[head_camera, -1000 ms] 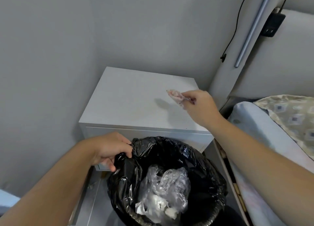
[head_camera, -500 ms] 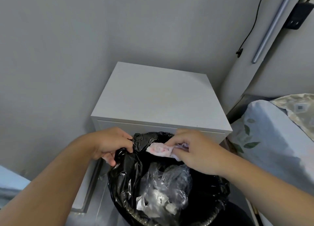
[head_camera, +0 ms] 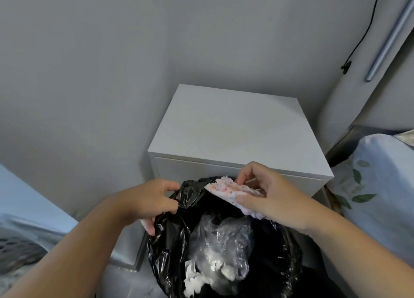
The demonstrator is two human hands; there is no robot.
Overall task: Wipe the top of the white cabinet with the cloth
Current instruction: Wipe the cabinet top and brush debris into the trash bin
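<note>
Pink-speckled cloth (head_camera: 226,191) is pinched between thumb and fingers of the right hand (head_camera: 275,199) at frame centre, over the open black bin bag (head_camera: 170,241). The left hand (head_camera: 145,201) grips the bag's rim. Just behind stands the white cabinet (head_camera: 235,129).

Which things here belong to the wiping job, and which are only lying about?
Job: white cabinet; cloth, pinched by the right hand.
Lying about: black bin bag, gripped by the left hand; clear plastic in it; leaf-print pillow; black cable.
</note>
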